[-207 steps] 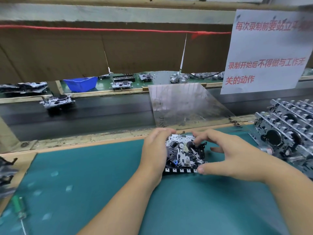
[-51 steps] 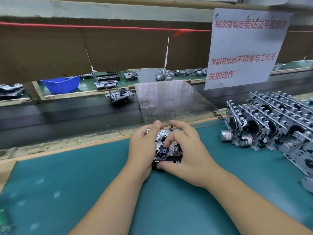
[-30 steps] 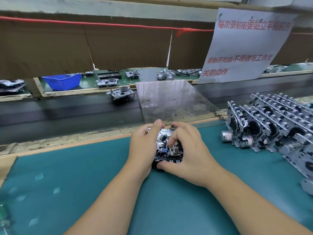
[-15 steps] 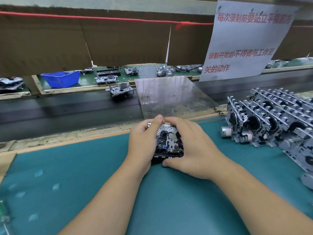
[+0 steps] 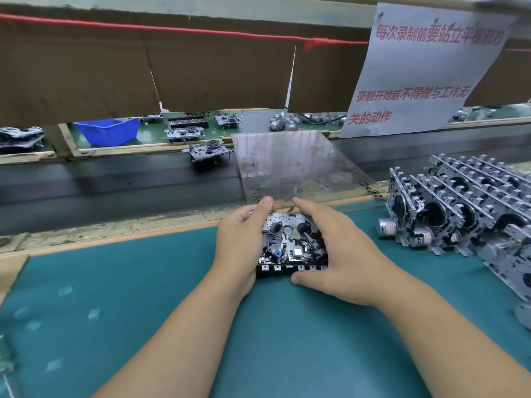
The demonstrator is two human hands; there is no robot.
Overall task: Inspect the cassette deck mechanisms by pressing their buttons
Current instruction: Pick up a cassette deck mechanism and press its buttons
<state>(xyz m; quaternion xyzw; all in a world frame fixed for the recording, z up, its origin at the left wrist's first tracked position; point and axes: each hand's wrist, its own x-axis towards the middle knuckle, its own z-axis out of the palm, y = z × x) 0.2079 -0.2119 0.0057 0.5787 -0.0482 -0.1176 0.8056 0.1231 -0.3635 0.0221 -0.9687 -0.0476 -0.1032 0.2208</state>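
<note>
Paper sign (image 5: 425, 70), upper right of frame: white sheet, red Chinese print, legible lines "录制开始后不得做与工作无" / "关的动作"; top line partly blurred. Clear plastic sheet (image 5: 296, 165), centre, carries hand-written digits along its near edge, not fully legible.

Cassette deck mechanism (image 5: 291, 242), frame centre, lies flat on teal mat of the surface (image 5: 143, 311); stamped metal chassis, two black spindles, small blue part, row of square white keys along near edge.

Left hand (image 5: 238, 248): grip wraps the mech's left side, thumb over its upper left corner. Right hand (image 5: 339, 254): grip clasps the right side, fingers curved over the far edge, thumb at the near edge by the keys.

Stacked mechanisms (image 5: 465, 214), right of frame: metal frames on edge w/ cylindrical motors. Another mechanism (image 5: 208, 150) sits on the dark conveyor (image 5: 100, 185), upper centre. Blue bin (image 5: 107, 130), upper left. Red cord (image 5: 172, 30) runs across brown cardboard at top.
</note>
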